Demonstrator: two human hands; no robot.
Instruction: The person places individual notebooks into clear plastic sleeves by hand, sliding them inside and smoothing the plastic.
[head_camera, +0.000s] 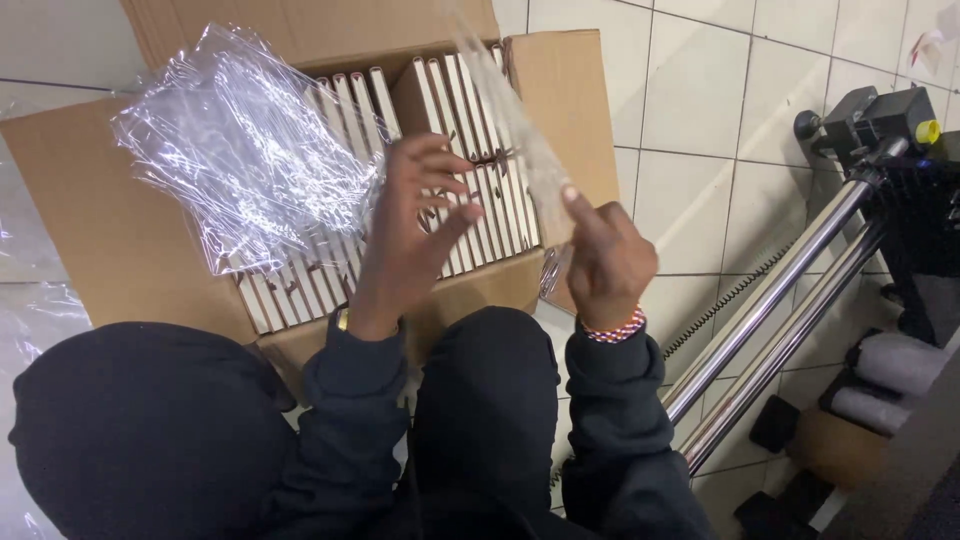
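Observation:
An open cardboard box (100, 230) on the tiled floor holds rows of brown-covered books (470, 100) standing with their white page edges up. A crinkled stack of clear plastic sleeves (250, 150) lies over the left rows. My left hand (415, 230) hovers above the middle of the box with fingers spread, just right of that stack and holding nothing. My right hand (605, 260) is at the box's right front corner. It pinches the lower end of a single clear plastic sleeve (510, 120) that stretches up and away over the books.
My dark-clothed knees fill the lower frame against the box front. To the right, two slanted metal tubes (780, 310) lead up to a black device with a yellow knob (880, 120). A coiled cable (720, 300) and pale rolls (900, 360) lie near them.

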